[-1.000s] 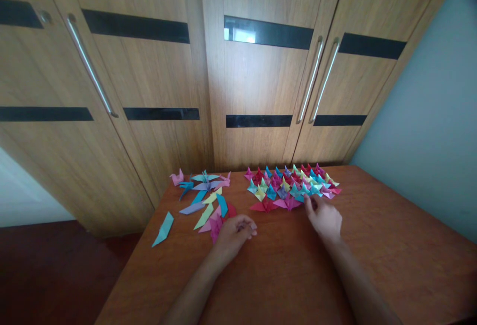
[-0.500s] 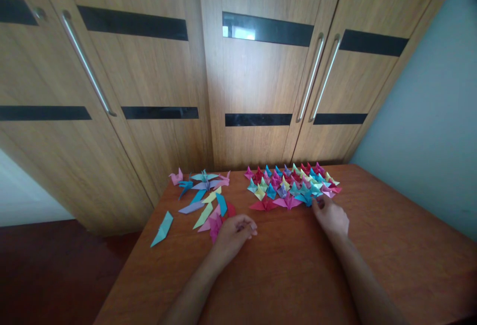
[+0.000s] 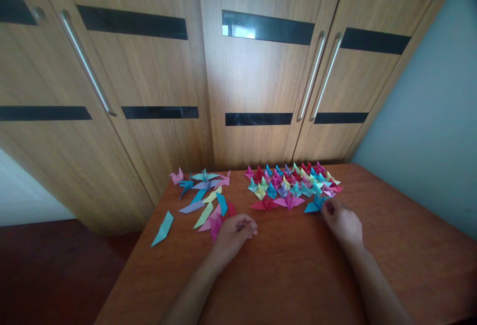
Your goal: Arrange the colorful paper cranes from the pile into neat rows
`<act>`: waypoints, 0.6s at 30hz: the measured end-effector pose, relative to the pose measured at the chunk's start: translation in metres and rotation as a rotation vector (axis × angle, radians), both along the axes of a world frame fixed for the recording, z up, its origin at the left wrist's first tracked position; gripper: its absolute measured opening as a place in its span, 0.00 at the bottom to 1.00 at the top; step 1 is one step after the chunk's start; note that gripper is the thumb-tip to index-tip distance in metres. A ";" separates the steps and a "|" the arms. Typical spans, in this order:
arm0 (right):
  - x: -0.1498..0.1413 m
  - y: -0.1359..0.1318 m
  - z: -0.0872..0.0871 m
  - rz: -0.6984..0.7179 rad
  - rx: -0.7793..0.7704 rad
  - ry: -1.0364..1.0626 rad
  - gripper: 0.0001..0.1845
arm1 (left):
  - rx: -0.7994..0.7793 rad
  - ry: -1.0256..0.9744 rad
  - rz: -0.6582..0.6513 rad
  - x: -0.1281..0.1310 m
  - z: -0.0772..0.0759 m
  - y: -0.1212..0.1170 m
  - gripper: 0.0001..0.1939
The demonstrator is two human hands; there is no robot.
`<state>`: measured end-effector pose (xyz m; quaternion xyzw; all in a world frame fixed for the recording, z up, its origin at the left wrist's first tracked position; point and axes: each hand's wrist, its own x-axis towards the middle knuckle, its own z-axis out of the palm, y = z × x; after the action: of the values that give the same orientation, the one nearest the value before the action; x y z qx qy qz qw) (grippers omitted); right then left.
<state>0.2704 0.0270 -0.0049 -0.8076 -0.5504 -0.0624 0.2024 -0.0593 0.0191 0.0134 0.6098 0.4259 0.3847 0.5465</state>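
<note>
Between the fingertips of my right hand (image 3: 343, 223) is a blue origami crane (image 3: 315, 204), its wing pointing left, low over the table at the front right of the rows. My left hand (image 3: 235, 235) rests loosely curled on the table, with a gap between thumb and fingers and nothing seen in it. A magenta origami crane (image 3: 215, 223) lies just beside its knuckles, partly covered. To the left of the blue crane stand a pink crane (image 3: 289, 201) and a red crane (image 3: 265, 204) with spread wings.
Tight rows of colourful cranes (image 3: 285, 181) fill the table's back middle. Loose cranes and flat folded papers (image 3: 204, 215) lie at the left, with a light teal one (image 3: 163, 229) near the left edge. Behind the wooden table (image 3: 283, 275) stands a wardrobe (image 3: 257, 76).
My right hand has shifted right and slightly towards me, carrying the blue crane away from the pink one. My left hand has stayed in place.
</note>
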 end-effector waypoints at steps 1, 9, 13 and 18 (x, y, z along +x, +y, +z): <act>-0.001 0.000 0.000 0.006 -0.016 -0.003 0.09 | -0.004 0.005 0.001 0.000 0.000 0.000 0.07; -0.014 0.004 0.001 -0.001 -0.042 -0.019 0.09 | -0.023 0.013 0.008 0.002 0.005 -0.002 0.08; -0.021 0.006 0.004 -0.008 -0.035 -0.025 0.10 | -0.031 0.007 0.010 0.003 0.007 -0.003 0.08; -0.026 0.009 0.005 -0.019 -0.022 0.012 0.10 | -0.019 -0.002 0.006 0.002 0.002 -0.001 0.08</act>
<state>0.2444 0.0364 -0.0001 -0.8154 -0.5420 -0.0534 0.1960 -0.0570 0.0179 0.0153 0.6030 0.4308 0.3828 0.5516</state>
